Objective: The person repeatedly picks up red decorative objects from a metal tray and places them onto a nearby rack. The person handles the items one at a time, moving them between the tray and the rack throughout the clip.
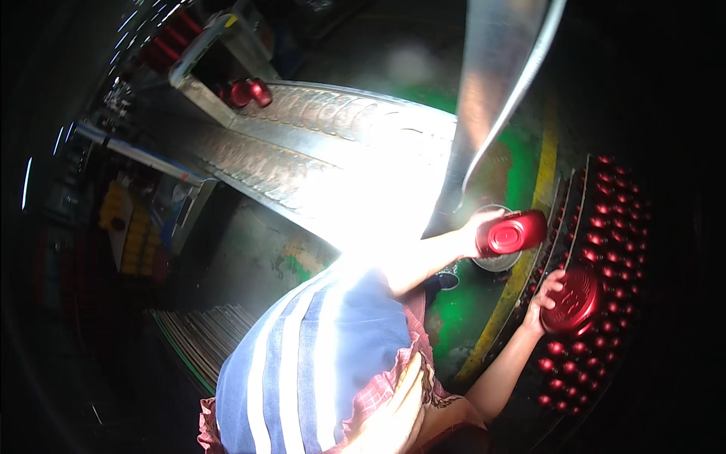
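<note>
My left hand is wrapped round a shiny red bottle, held on its side with an oval recessed end showing. Lower and farther right, my right hand grips a rounder red bottle by its near side; its broad round face carries raised marks. Beside and beyond the right hand stand rows of small shiny red rounded tops; what lies beneath them is lost in the dark. A round pale-rimmed container sits just under the left hand, partly hidden by it.
A metal trough-like conveyor crosses the upper middle, partly washed out by glare. More red pieces lie at its far end. A tall curved metal sheet hangs near my left arm. Stacked thin boards and yellow pieces stand left.
</note>
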### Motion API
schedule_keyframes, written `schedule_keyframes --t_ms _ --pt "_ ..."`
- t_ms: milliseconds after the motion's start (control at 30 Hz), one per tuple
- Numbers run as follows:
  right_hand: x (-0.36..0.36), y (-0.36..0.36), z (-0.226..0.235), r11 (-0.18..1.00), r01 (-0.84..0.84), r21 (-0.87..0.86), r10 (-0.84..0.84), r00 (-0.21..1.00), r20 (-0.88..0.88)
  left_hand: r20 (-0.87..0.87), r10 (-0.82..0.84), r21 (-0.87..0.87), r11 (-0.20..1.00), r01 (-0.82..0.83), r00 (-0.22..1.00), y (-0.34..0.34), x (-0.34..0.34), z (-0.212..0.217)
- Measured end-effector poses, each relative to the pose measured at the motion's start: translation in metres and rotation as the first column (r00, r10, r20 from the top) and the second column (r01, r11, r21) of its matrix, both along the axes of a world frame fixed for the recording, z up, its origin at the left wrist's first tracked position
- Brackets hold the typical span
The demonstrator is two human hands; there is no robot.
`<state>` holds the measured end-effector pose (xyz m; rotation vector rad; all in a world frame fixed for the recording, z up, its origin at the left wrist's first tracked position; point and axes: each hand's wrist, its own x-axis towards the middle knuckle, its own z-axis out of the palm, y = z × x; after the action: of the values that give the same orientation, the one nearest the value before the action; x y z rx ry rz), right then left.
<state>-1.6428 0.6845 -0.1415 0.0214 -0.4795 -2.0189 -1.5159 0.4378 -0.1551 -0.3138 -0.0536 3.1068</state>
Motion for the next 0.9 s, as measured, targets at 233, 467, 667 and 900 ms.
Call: schedule_keyframes --t_ms 233,467,667,900 --pt "0.127 0.073 -0.027 0.934 -0.300 0.194 0.311 0.950 -0.027 0.132 0.175 -0.646 0.762 -0.049 0.976 -0.041 0.241 0.058" --pt "0.218 -0.019 0.004 0.817 -0.212 0.536 0.384 0.894 -0.232 0.212 0.677 -0.941 0.336 -0.040 0.705 -0.173 0.435 0.089" --pt "0.297 -0.231 0.102 0.577 0.549 0.604 0.264 0.575 -0.774 -0.100 0.881 -0.860 -0.311 0.405 0.463 -0.366 0.439 0.082" --pt "0.366 -0.539 0.106 0.321 0.917 -0.236 0.618 -0.392 -0.682 -0.206 0.856 -0.686 -0.472 0.554 0.474 -0.496 0.365 0.021"
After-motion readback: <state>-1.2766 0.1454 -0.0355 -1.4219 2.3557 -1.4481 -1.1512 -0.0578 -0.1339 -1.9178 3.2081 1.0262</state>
